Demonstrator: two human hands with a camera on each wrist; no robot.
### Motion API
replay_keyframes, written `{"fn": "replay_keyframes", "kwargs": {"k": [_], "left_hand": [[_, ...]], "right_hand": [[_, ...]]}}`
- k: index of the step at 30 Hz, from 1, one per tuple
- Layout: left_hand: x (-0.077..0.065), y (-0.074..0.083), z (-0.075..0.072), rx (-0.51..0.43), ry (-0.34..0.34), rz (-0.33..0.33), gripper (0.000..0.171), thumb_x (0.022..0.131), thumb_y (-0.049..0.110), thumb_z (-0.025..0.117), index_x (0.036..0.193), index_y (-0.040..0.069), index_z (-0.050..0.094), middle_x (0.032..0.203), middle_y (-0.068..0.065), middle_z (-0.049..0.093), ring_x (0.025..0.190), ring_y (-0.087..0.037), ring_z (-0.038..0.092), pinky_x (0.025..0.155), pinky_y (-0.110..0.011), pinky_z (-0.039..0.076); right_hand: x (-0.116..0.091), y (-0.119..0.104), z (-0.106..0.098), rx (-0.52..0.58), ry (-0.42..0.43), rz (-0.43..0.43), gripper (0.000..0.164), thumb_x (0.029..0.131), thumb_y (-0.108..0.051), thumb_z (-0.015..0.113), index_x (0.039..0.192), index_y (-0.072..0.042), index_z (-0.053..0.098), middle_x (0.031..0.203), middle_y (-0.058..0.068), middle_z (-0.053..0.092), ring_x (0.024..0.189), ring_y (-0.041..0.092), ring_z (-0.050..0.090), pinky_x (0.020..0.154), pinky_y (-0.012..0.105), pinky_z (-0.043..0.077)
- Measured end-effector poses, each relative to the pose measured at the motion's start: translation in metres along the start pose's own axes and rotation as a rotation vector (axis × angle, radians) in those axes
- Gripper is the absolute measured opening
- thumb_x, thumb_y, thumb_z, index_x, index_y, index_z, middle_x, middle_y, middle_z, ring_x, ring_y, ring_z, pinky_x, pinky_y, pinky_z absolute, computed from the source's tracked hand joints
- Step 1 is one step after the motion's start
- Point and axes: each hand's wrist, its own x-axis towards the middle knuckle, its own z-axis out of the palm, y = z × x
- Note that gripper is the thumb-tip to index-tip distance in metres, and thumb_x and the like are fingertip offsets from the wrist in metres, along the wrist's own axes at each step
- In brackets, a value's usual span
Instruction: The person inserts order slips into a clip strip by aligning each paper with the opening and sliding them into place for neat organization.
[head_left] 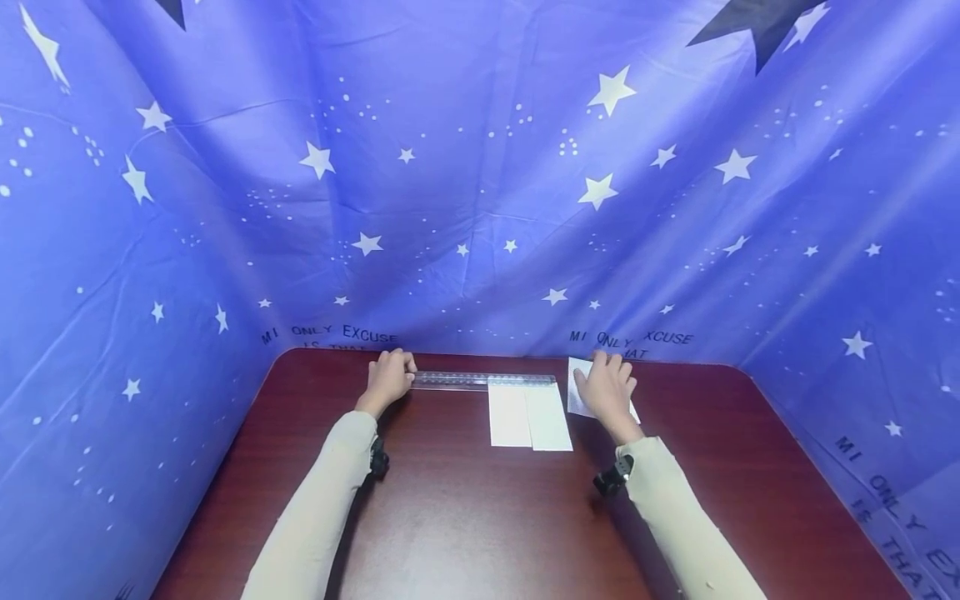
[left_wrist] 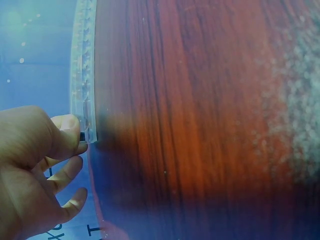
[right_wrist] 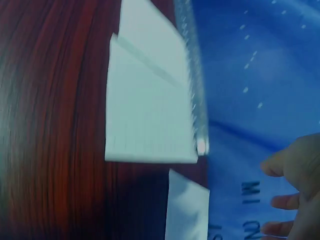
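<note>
My left hand pinches the left end of a clear plastic ruler between thumb and forefinger; the left wrist view shows this grip on the ruler close up. Along the ruler's right half lie two white paper pieces side by side, their far edges at the ruler. My right hand is over a third, separate white paper piece, covering part of it. In the right wrist view, the fingers of my right hand are spread, with a gap beside that paper piece.
A dark red-brown wooden table has rounded far corners. Blue curtains with white stars hang behind it and at both sides, close to the far edge. Dark wrist cameras are strapped at both sleeves.
</note>
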Motion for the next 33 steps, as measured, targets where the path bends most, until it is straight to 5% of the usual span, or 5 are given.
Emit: {"fn": "replay_keyframes", "kwargs": {"k": [6,11,22,33], "left_hand": [[-0.001,0.000,-0.001,0.006,0.000,0.004,0.012,0.088,0.002,0.066,0.080,0.010,0.063,0.099,-0.011,0.064,0.102,-0.035,0.056,0.090,-0.054,0.041],[-0.001,0.000,-0.002,0.006,0.010,0.015,0.011,0.087,0.002,0.066,0.080,0.009,0.063,0.098,-0.011,0.064,0.103,-0.036,0.057,0.089,-0.054,0.042],[0.000,-0.001,0.000,0.014,0.014,0.023,0.011,0.085,0.001,0.065,0.080,0.010,0.063,0.098,-0.011,0.064,0.102,-0.036,0.058,0.088,-0.055,0.043],[0.001,-0.001,0.001,-0.003,0.012,0.005,0.011,0.087,0.002,0.068,0.080,0.010,0.065,0.098,-0.011,0.065,0.103,-0.035,0.058,0.092,-0.055,0.042]], "right_hand": [[0.010,0.019,0.003,-0.084,0.037,0.056,0.061,0.101,-0.027,0.050,0.145,0.012,0.030,0.139,0.038,0.033,0.129,0.054,0.029,0.102,0.067,0.027],[0.013,0.032,0.006,-0.110,-0.012,0.127,0.065,0.104,-0.028,0.043,0.150,0.014,0.023,0.147,0.039,0.027,0.136,0.055,0.024,0.108,0.068,0.022],[0.013,0.048,0.018,-0.146,-0.096,0.275,0.061,0.106,-0.027,0.037,0.141,0.021,0.025,0.142,0.040,0.028,0.136,0.053,0.024,0.112,0.066,0.022],[0.009,0.058,0.029,-0.155,-0.116,0.308,0.059,0.105,-0.027,0.038,0.135,0.023,0.027,0.137,0.042,0.027,0.133,0.056,0.025,0.110,0.067,0.022]]}}
